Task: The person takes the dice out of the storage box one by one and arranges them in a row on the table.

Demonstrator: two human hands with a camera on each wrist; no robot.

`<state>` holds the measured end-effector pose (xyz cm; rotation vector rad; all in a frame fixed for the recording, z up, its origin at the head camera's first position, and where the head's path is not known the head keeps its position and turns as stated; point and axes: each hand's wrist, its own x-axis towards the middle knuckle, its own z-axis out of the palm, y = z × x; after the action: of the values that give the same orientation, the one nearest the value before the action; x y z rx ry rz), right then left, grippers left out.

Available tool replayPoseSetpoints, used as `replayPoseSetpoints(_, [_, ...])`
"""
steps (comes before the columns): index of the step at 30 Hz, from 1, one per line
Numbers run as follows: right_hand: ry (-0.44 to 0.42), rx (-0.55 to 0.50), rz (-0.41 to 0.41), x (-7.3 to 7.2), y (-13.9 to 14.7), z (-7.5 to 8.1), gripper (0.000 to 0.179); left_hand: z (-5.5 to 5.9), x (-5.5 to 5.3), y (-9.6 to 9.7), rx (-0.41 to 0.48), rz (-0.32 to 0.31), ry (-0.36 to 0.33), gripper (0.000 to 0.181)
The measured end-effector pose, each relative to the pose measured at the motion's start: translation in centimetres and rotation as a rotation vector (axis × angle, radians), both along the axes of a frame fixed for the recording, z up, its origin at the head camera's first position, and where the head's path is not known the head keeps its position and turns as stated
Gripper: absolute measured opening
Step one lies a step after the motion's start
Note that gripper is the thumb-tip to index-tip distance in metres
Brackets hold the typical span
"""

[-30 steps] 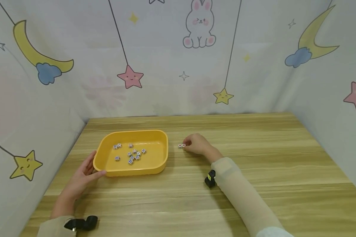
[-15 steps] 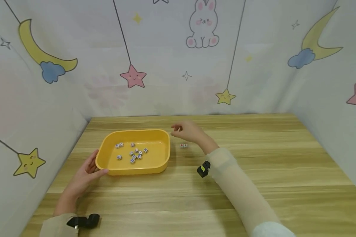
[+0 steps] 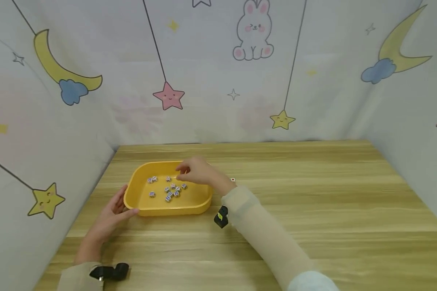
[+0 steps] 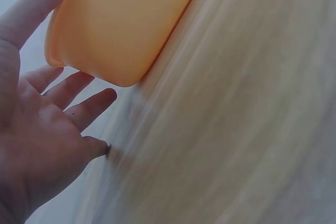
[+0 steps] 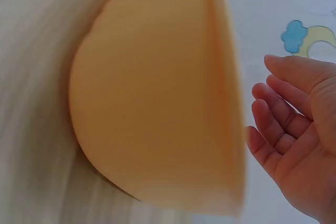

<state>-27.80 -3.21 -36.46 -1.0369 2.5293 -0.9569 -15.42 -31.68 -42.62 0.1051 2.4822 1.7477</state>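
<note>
- In the head view, the yellow tray (image 3: 171,211) is sitting on the wooden table (image 3: 324,210), left of the middle, with white dice (image 3: 172,186) lying inside it, several of them bunching near the centre.
- The left hand (image 3: 111,216) is bracing the tray's near left corner, its thumb touching the front rim and its fingers lying along the left side, spread rather than clenched.
- The right hand (image 3: 196,171) is hanging over the tray's right part, fingers loosely bent, with nothing showing in its hold.
- A single die (image 3: 233,179) is peeking out on the table beyond the right forearm, which is partly covering it.
- In the left wrist view, the left hand's fingers are fanning out beside the tray's outer wall, and its thumb is reaching up to the rim.
- In the right wrist view, the tray's blurred wall is filling the middle; beyond its rim the right hand is holding its thumb nearly straight, the other fingers curving gently around nothing visible.
</note>
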Motion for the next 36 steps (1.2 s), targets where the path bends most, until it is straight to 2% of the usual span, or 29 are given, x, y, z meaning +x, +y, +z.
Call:
replayPoseSetpoints(3, [-0.030, 0.021, -0.004, 0.2, -0.9, -0.8, 0.034, -0.1, 0.0, 0.0, 0.005, 0.002, -0.003, 0.090])
replayPoseSetpoints(11, [-0.033, 0.091, -0.017, 0.0, -2.3, -2.7, 0.029, -0.3, 0.0, -0.2, 0.023, -0.005, 0.005, 0.090])
replayPoseSetpoints(16, [-0.053, 0.158, -0.061, 0.0, -2.5, -3.4, 0.029, -0.2, 0.0, -0.1, 0.019, -0.003, 0.003, 0.090])
replayPoseSetpoints(23, [-0.127, 0.172, -0.130, 0.1, -2.6, -3.8, 0.030, -0.3, 0.0, 0.0, 0.027, -0.002, 0.016, 0.089])
replayPoseSetpoints(36, [-0.075, 0.206, -0.154, 0.3, -2.7, -4.0, 0.032, -0.3, 0.1, 0.1, 0.033, -0.001, 0.014, 0.089])
